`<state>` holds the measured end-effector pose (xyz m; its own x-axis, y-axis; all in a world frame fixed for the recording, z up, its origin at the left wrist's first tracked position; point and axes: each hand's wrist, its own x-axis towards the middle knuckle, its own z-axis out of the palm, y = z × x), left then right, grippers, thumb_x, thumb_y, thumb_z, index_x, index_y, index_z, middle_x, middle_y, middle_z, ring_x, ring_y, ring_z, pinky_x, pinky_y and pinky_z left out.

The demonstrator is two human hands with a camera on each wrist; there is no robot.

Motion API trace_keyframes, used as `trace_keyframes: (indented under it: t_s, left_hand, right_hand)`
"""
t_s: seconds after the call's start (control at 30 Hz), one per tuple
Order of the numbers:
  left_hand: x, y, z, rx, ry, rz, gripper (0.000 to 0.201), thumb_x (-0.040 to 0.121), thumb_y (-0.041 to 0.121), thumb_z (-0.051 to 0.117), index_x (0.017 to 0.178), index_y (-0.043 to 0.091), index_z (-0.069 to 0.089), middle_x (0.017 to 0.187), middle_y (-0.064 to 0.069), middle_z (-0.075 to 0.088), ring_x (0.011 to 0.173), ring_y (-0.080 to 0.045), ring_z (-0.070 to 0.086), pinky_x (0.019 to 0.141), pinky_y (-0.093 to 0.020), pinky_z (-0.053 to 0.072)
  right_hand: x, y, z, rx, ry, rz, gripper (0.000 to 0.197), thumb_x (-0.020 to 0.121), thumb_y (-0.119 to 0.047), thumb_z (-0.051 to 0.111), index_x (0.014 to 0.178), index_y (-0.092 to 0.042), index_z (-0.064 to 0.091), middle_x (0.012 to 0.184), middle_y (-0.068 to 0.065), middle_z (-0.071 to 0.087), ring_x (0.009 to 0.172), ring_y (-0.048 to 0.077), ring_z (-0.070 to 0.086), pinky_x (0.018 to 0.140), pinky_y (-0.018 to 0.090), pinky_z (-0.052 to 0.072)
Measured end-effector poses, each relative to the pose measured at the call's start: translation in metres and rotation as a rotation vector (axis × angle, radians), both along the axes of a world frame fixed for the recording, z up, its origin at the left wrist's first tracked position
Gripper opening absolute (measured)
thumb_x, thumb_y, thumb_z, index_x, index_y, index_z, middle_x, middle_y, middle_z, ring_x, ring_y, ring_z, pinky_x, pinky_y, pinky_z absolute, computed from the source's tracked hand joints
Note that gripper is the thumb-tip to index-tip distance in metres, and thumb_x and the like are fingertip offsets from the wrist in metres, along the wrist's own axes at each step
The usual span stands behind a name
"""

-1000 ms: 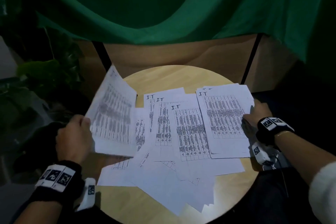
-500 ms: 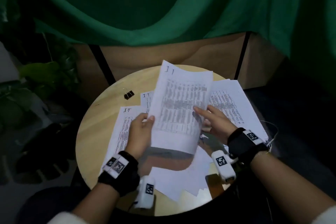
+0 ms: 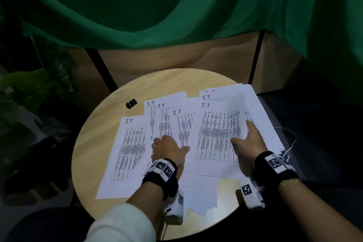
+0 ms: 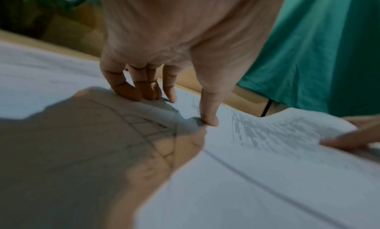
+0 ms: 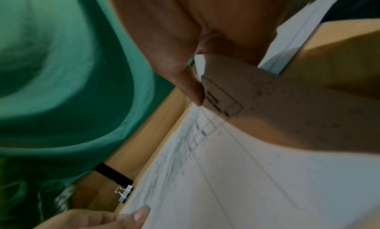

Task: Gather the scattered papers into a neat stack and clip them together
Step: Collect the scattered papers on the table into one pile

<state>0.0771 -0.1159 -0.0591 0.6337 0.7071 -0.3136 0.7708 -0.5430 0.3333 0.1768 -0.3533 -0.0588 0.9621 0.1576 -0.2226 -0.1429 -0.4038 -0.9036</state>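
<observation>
Several printed sheets marked "IT" (image 3: 131, 149) lie spread over a round wooden table (image 3: 92, 143). My left hand (image 3: 167, 147) rests on the middle sheets, its bent fingertips (image 4: 144, 94) and thumb pressing the paper (image 4: 267, 159). My right hand (image 3: 248, 141) lies on the top sheet of the right-hand pile (image 3: 218, 133), index finger straight and thumb (image 5: 193, 92) touching the sheet (image 5: 246, 167), which bows up under the palm. A black binder clip (image 3: 131, 102) sits on bare wood at the far left, clear of both hands; it also shows as the clip (image 5: 124, 193) in the right wrist view.
A green cloth (image 3: 176, 6) hangs behind the table over a wooden unit (image 3: 176, 59) with black legs. Leafy plants (image 3: 29, 88) stand to the left. Some sheets overhang the table's right edge (image 3: 271, 124), and blank sheets (image 3: 200, 192) lie near the front rim.
The sheet that my hands held up above the table now lies on the right-hand pile. My left hand let it go and dropped onto the middle sheets; the right hand presses it down.
</observation>
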Motion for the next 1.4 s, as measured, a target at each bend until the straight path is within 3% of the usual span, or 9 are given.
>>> trace_keyframes:
  t_s: [0.13,0.33,0.53,0.67,0.8,0.93,1.13,1.27,1.4]
  left_hand:
    - [0.012,0.007,-0.007,-0.096,-0.007,0.048,0.052,0.079,0.053,0.092,0.098,0.008,0.074,0.135,-0.018,0.064,0.121,-0.042,0.063,0.101,-0.056,0.059]
    - [0.019,0.007,-0.006,0.0,-0.015,0.106,0.1,0.084,0.063,0.086,0.154,0.005,0.045,0.158,-0.022,0.044,0.149,-0.044,0.044,0.114,-0.06,0.047]
    - [0.031,0.016,-0.002,-0.065,0.024,0.088,0.051,0.084,0.049,0.092,0.098,0.008,0.065,0.145,-0.023,0.055,0.134,-0.046,0.056,0.106,-0.054,0.056]
    - [0.029,0.035,-0.002,-0.097,-0.01,0.095,0.031,0.088,0.022,0.091,0.087,0.004,0.067,0.104,-0.018,0.079,0.091,-0.038,0.077,0.081,-0.048,0.069]
    - [0.018,0.045,0.004,0.013,0.049,0.109,0.082,0.095,0.04,0.082,0.156,0.001,0.042,0.151,-0.029,0.055,0.138,-0.048,0.057,0.108,-0.058,0.056]
    - [0.004,0.038,0.012,0.031,0.112,0.05,0.118,0.081,0.065,0.088,0.16,-0.001,0.032,0.159,-0.031,0.043,0.148,-0.05,0.045,0.112,-0.061,0.05]
    - [-0.015,0.075,0.017,-0.096,-0.022,0.114,0.05,0.084,0.035,0.097,0.088,0.006,0.058,0.082,-0.009,0.065,0.07,-0.025,0.063,0.067,-0.036,0.052]
    - [-0.042,0.094,0.027,0.02,-0.192,0.158,0.028,0.095,0.024,0.082,0.113,0.006,0.071,0.113,-0.018,0.078,0.092,-0.036,0.07,0.08,-0.039,0.059]
    - [-0.061,0.117,0.068,0.097,-0.616,0.14,0.026,0.098,0.026,0.077,0.12,0.013,0.076,0.102,-0.011,0.081,0.093,-0.034,0.079,0.088,-0.044,0.064]
  right_hand:
    - [0.008,-0.004,-0.014,0.074,-0.02,0.015,0.081,0.076,-0.018,0.086,0.148,-0.018,0.048,0.144,0.004,0.063,0.13,0.027,0.061,0.113,0.049,0.047]
    - [0.001,-0.009,-0.001,0.048,-0.074,0.011,0.06,0.085,-0.001,0.074,0.14,-0.016,0.054,0.134,0.002,0.067,0.122,0.025,0.063,0.109,0.044,0.049]
    - [0.005,-0.021,0.006,0.064,-0.09,-0.042,0.05,0.088,0.002,0.072,0.131,-0.017,0.057,0.117,0.003,0.07,0.109,0.028,0.068,0.1,0.047,0.054]
    - [0.002,-0.026,0.008,0.128,-0.057,-0.055,0.047,0.09,0.006,0.07,0.132,-0.012,0.057,0.12,0.007,0.071,0.108,0.028,0.068,0.098,0.043,0.054]
    - [-0.006,-0.024,0.0,0.1,-0.04,-0.003,0.051,0.089,0.007,0.07,0.135,-0.01,0.057,0.122,0.007,0.07,0.11,0.028,0.067,0.097,0.039,0.051]
    - [-0.011,-0.022,0.001,0.102,-0.042,0.03,0.053,0.088,0.009,0.07,0.136,-0.009,0.057,0.125,0.009,0.07,0.115,0.028,0.066,0.103,0.039,0.049]
    - [-0.011,-0.022,0.006,0.159,-0.019,0.026,0.052,0.089,0.006,0.072,0.134,-0.014,0.058,0.122,0.005,0.071,0.113,0.027,0.068,0.107,0.049,0.051]
    - [-0.016,-0.013,0.009,0.195,-0.037,0.079,0.08,0.089,0.008,0.073,0.155,-0.019,0.038,0.141,-0.001,0.058,0.131,0.022,0.057,0.115,0.043,0.042]
    - [-0.023,-0.005,0.007,0.142,-0.089,0.205,0.103,0.088,0.01,0.072,0.165,-0.031,0.017,0.151,-0.019,0.029,0.141,0.004,0.029,0.114,0.029,0.029]
